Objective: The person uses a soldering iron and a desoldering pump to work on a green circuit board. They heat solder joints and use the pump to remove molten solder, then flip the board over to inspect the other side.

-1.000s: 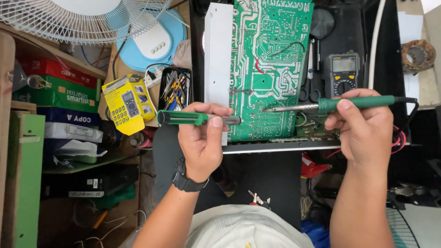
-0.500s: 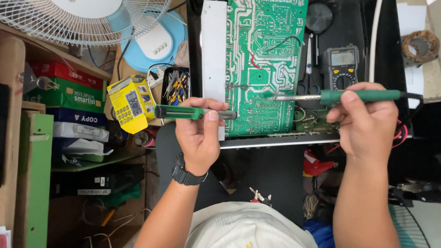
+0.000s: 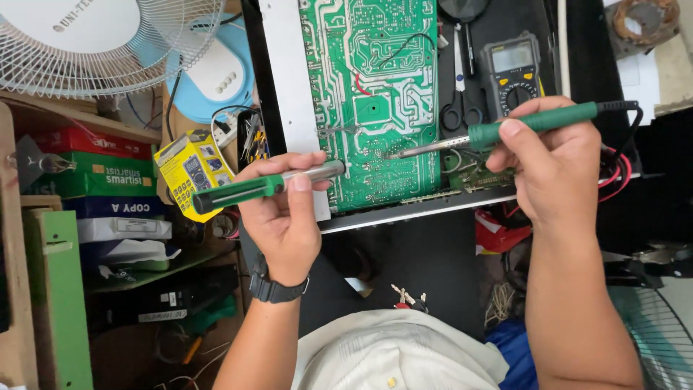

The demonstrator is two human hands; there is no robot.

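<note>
The green circuit board (image 3: 375,94) runs off the top edge, so its far end is unseen. The soldering iron (image 3: 505,130) tip is too fine to tell whether it touches the board. The left hand (image 3: 285,217) covers the middle of the green desoldering pump (image 3: 267,186). The white fan (image 3: 86,43) is cut off at the top left corner.

A single head-worn camera looks steeply down from above the person's chest, close over the worktop (image 3: 404,245). It faces the green circuit board (image 3: 375,94) ahead, with both forearms entering from the lower edge and shelves filling the left side.
</note>
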